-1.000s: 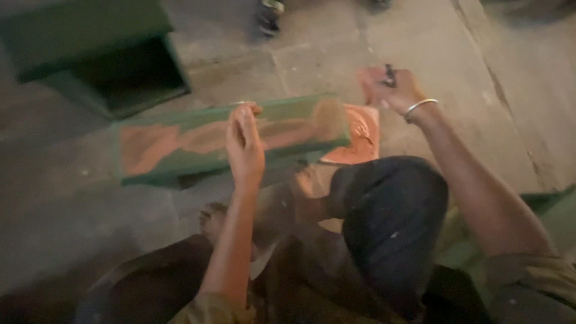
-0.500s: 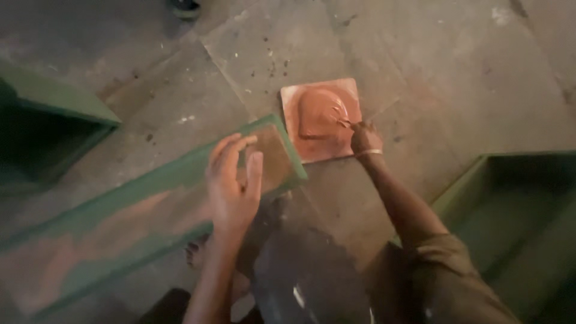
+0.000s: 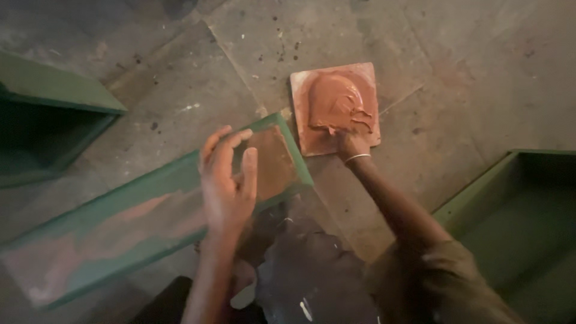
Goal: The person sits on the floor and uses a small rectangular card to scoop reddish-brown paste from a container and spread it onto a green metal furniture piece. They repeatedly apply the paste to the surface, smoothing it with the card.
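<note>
Right hand (image 3: 351, 144): fingers are pressing into the reddish-brown paste (image 3: 339, 108) heaped on a square tile (image 3: 367, 133), whether pinching cannot be told. Left hand (image 3: 227, 180): hovering open, empty, over the green panel (image 3: 120, 228), which is lying just beside the tile, within reach.

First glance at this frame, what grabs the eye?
The mound of reddish-brown paste on a square tile, upper centre on the concrete floor, with the right hand touching its lower edge. Next, the long green panel smeared with the same reddish paste, running from lower left to centre, and the left hand open above it.
</note>
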